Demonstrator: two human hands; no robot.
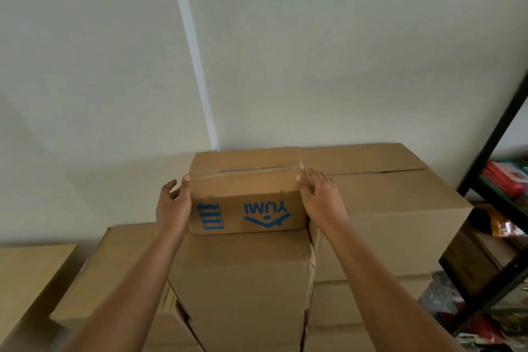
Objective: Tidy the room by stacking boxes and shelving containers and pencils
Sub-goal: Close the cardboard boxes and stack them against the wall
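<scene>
Head view: the left hand [173,206] lies flat against the left end of a small brown cardboard box with upside-down blue "YUMI" print [245,194], thumb on the top edge, fingers loosely spread. The right hand [321,194] presses its right end likewise. The box sits atop a taller brown cardboard box [243,288], beside a large brown carton [385,208]. A black metal shelf frame [497,134] stands at right, against a white wall [343,51].
</scene>
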